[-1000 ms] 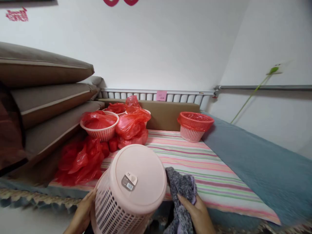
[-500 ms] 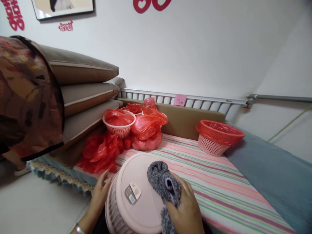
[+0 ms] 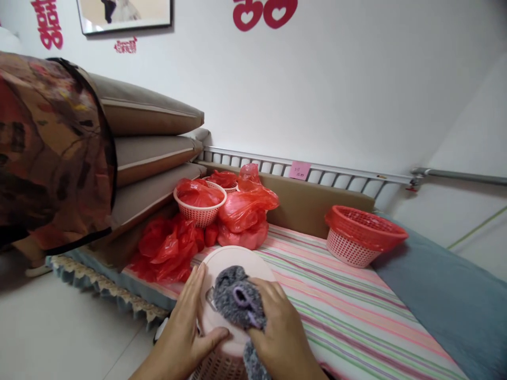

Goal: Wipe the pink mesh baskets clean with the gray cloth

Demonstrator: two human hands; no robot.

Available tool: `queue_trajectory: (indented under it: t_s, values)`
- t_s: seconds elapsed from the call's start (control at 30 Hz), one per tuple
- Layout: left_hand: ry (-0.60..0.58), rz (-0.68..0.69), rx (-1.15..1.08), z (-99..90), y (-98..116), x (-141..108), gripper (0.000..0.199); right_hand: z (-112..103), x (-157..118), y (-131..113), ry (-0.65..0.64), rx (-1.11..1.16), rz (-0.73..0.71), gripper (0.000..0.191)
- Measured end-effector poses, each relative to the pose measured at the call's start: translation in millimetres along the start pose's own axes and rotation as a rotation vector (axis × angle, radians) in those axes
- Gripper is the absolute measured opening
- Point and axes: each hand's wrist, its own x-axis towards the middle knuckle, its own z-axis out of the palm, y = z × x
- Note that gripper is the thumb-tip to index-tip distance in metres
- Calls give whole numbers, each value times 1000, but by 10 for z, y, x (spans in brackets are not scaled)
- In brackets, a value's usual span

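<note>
Left hand [image 3: 186,331] has splayed over the upturned basket [image 3: 214,317] (red plastic [image 3: 198,193] in another basket [image 3: 200,215]), right grip [image 3: 282,324] clutching cloth [image 3: 235,303]

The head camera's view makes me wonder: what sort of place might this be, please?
Probably a room in a home, perhaps a living room: there are stacked cushions, a framed picture on the wall, and a striped cloth.

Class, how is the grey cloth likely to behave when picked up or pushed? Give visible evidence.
The grey cloth is probably floppy: it bunches in the right hand, with a loose end trailing below. Its fuzzy surface suggests it is unlikely to slip. Pushed, its rumpled folds would probably crumple.
</note>
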Motion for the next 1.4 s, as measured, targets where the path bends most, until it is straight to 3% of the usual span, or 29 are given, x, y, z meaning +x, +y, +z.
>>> queue_trajectory:
  t_s: [0.1, 0.2, 0.4, 0.5, 0.6, 0.7, 0.83, 0.93, 1.1, 1.23, 1.4]
  values:
    - [16, -8, 39, 24, -54, 23, 93, 65, 219, -250, -138, 15, -110, 49]
    - [36, -22, 37, 34, -91, 67, 93, 127, 538, -305, -173, -100, -177, 41]
    - [1, -41, 43, -29, -130, 193, 97, 50, 994, 140, -53, -392, 8, 29]
    - [-18, -46, 50, -53, -143, 206, 95, -116, 898, 354, -67, -404, 80, 30]
    - [-38, -25, 120, -61, -161, 191, 97, -302, 611, 402, -137, -412, 198, 27]
    - [-75, 15, 209, -72, -195, 178, 99, -419, 285, 259, -221, -356, 233, 32]
    - [-104, 78, 204, -91, -245, 166, 105, -395, 38, -74, -358, -239, 147, 37]
    - [-93, 99, 185, -90, -256, 157, 98, -274, 97, -277, -380, -116, 73, 37]
    - [-80, 137, 138, -88, -268, 194, 100, 38, 486, -428, -161, -36, -24, 40]
    - [-81, 113, 152, -86, -332, 213, 100, 150, 591, -445, -271, -97, -90, 27]
    - [-68, 132, 241, -72, -316, 178, 91, -95, 330, -399, -406, -98, -179, 28]
